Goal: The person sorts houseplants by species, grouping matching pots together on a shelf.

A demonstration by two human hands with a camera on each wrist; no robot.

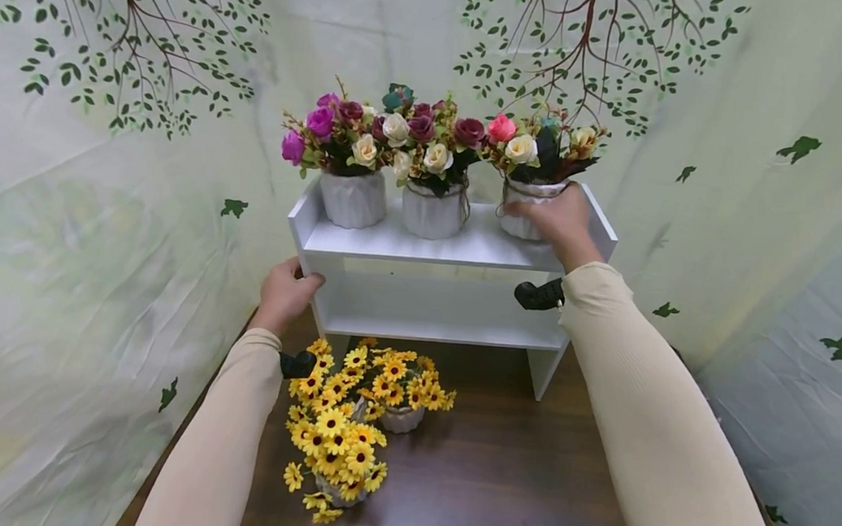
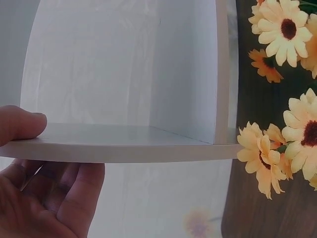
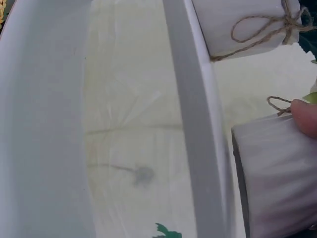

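Note:
A white two-tier shelf (image 1: 455, 304) stands on the wooden table. My left hand (image 1: 287, 293) grips the edge of its left side panel (image 2: 143, 152), thumb on the inner face and fingers (image 2: 81, 196) on the outer one. At the right end of the top tier, my right hand (image 1: 559, 220) holds a white flowerpot (image 1: 519, 227) of pink and cream roses, twine tied round it. In the right wrist view, this pot (image 3: 277, 168) sits close over the shelf edge, with the thumb (image 3: 304, 116) on its side.
Two more white pots of roses, a left one (image 1: 353, 201) and a middle one (image 1: 432, 215), stand on the top tier. Potted yellow daisies (image 1: 335, 448) stand on the table (image 1: 479, 479) at the shelf's front left. A leaf-printed cloth (image 1: 378, 40) hangs behind.

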